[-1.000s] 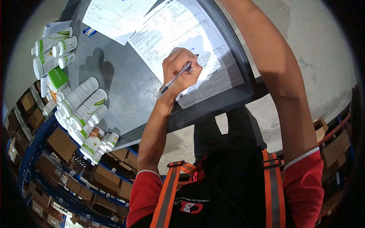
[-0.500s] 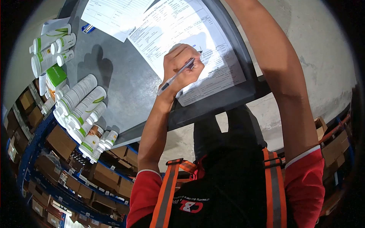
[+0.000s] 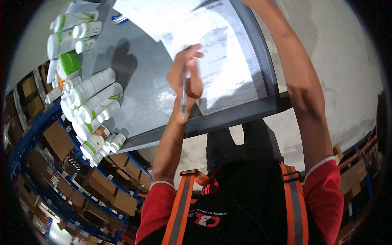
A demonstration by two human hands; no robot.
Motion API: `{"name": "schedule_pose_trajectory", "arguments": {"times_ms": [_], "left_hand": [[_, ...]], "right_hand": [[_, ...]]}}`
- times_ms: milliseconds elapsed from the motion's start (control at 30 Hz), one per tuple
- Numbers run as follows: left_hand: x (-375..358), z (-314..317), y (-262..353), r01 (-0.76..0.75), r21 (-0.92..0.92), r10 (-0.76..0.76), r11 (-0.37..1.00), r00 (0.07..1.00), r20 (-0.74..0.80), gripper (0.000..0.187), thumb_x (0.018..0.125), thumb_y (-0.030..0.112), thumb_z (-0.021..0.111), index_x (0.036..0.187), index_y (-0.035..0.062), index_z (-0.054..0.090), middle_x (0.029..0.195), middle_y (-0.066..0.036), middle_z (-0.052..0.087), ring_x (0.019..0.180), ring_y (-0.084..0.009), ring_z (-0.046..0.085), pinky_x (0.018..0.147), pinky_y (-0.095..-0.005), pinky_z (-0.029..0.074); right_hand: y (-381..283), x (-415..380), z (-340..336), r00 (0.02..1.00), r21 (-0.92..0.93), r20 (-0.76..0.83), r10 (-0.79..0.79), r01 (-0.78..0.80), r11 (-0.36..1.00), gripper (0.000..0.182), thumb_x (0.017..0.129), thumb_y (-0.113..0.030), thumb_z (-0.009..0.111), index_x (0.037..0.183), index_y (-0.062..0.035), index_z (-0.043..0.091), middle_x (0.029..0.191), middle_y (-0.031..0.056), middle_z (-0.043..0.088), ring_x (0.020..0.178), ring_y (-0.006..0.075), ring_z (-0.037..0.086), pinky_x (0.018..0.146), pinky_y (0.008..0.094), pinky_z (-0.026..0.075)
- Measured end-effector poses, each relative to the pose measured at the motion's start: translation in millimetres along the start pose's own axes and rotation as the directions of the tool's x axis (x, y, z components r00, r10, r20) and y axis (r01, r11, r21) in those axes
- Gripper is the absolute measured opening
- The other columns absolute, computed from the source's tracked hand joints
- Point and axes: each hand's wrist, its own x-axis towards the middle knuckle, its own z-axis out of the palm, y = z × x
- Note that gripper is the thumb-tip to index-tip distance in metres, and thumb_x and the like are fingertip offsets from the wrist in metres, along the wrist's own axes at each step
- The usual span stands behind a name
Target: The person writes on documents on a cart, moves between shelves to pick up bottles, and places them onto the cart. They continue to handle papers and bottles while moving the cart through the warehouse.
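White paper, a printed sheet [image 3: 239, 77], lies beneath a person's left hand [image 3: 185, 71], whose thumb and fingers close around a slim pen [image 3: 184, 94]. The pen passes through the grip, its rear end reaching back over the wrist and its other end up by the index finger; hand and pen are blurred, and whether the tip touches the page cannot be told. The hand covers part of the sheet's left edge. The right hand [image 3: 254, 2] is mostly cut off at the top of the view, so its grip cannot be told. Another sheet [image 3: 141, 14] lies at the upper left, near a small blue object [image 3: 119, 19]. White bottles [image 3: 96, 87] cluster along the far left of the grey tabletop [image 3: 151, 102], well apart from the pen, beside a green-topped box [image 3: 70, 62].
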Motion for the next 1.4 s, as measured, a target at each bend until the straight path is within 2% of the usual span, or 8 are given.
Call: {"name": "schedule_pose_trajectory", "arguments": {"times_ms": [200, 333, 500, 667, 900, 1133, 1267, 1400], "left_hand": [[15, -121, 56, -0.137, 0.26, 0.185, 0.956, 0.968, -0.17, 0.068, 0.085, 0.025, 0.083, 0.141, 0.0036, 0.051, 0.158, -0.027, 0.04, 0.141, -0.0369, 0.047, 0.112, -0.0469, 0.041], [7, -169, 86, 0.318, -0.088, -0.306, 0.944, 0.944, 0.125, 0.043, 0.077, 0.021, 0.084, 0.114, 0.0061, 0.068, 0.13, -0.014, 0.069, 0.124, -0.0312, 0.063, 0.107, -0.0431, 0.047], [-6, -203, 102, 0.098, 0.105, -0.119, 0.99, 0.969, 0.217, 0.025, 0.071, 0.016, 0.083, 0.091, 0.0061, 0.072, 0.094, -0.008, 0.077, 0.09, -0.0266, 0.073, 0.09, -0.0404, 0.052], [-25, -231, 137, 0.125, 0.11, -0.137, 0.986, 0.985, 0.109, 0.019, 0.071, 0.011, 0.081, 0.087, 0.0071, 0.072, 0.091, -0.008, 0.077, 0.084, -0.0229, 0.072, 0.082, -0.037, 0.053], [-28, -266, 134, 0.155, 0.046, -0.159, 0.987, 0.984, 0.078, 0.021, 0.071, 0.009, 0.08, 0.089, 0.0062, 0.07, 0.089, -0.008, 0.077, 0.081, -0.0241, 0.07, 0.081, -0.0374, 0.053], [-12, -296, 119, 0.123, 0.031, -0.125, 0.992, 0.99, 0.065, 0.023, 0.07, 0.009, 0.082, 0.09, 0.0057, 0.07, 0.09, -0.009, 0.077, 0.082, -0.025, 0.071, 0.08, -0.0376, 0.054], [-9, -297, 108, 0.181, -0.039, -0.18, 0.983, 0.983, 0.026, 0.023, 0.071, 0.008, 0.082, 0.09, 0.0058, 0.07, 0.09, -0.01, 0.077, 0.083, -0.025, 0.072, 0.081, -0.037, 0.054], [-8, -291, 98, 0.201, -0.11, -0.199, 0.973, 0.98, 0.032, 0.022, 0.072, 0.007, 0.082, 0.091, 0.006, 0.07, 0.09, -0.01, 0.077, 0.084, -0.025, 0.073, 0.082, -0.0367, 0.054]], "right_hand": [[-147, -54, -91, 0.846, 0.154, 0.465, -0.261, 0.213, 0.965, 0.02, 0.088, -0.002, 0.07, 0.106, -0.0089, 0.074, 0.098, 0.0106, 0.076, 0.098, 0.025, 0.074, 0.107, 0.0462, 0.052], [-207, -43, -112, 0.732, 0.382, 0.644, -0.224, -0.054, 0.923, 0.014, 0.087, -0.006, 0.072, 0.1, -0.0085, 0.076, 0.099, 0.0078, 0.077, 0.1, 0.0235, 0.073, 0.105, 0.0482, 0.051], [-141, -10, -53, 0.643, 0.308, 0.729, 0.235, -0.615, 0.726, 0.049, 0.092, -0.04, 0.072, 0.125, -0.0031, 0.072, 0.123, 0.0215, 0.069, 0.121, 0.0382, 0.063, 0.108, 0.0426, 0.047], [-119, -30, 26, 0.554, -0.371, 0.804, 0.217, 0.181, 0.911, 0.083, 0.079, -0.022, 0.087, 0.152, -0.008, 0.05, 0.145, 0.0169, 0.052, 0.134, 0.0353, 0.05, 0.115, 0.0389, 0.042], [-130, -10, 41, 0.409, -0.447, 0.834, 0.37, 0.108, 0.888, 0.095, 0.067, -0.015, 0.093, 0.152, -0.0066, 0.05, 0.138, 0.0149, 0.052, 0.13, 0.0322, 0.047, 0.115, 0.0386, 0.04], [-122, -24, 43, 0.554, -0.386, 0.797, 0.241, 0.16, 0.909, 0.077, 0.072, -0.037, 0.092, 0.135, -0.0053, 0.062, 0.13, 0.0174, 0.053, 0.127, 0.0369, 0.047, 0.113, 0.0555, 0.033], [-145, -55, 76, 0.732, -0.444, 0.516, 0.445, -0.215, 0.869, 0.082, 0.071, -0.062, 0.087, 0.121, -0.0035, 0.06, 0.129, 0.0244, 0.049, 0.125, 0.0422, 0.045, 0.106, 0.056, 0.031], [-142, -80, 99, 0.876, -0.444, 0.334, 0.347, -0.178, 0.878, 0.073, 0.076, -0.052, 0.086, 0.125, -0.0043, 0.06, 0.132, 0.0251, 0.048, 0.13, 0.0449, 0.044, 0.104, 0.0676, 0.029]]}}
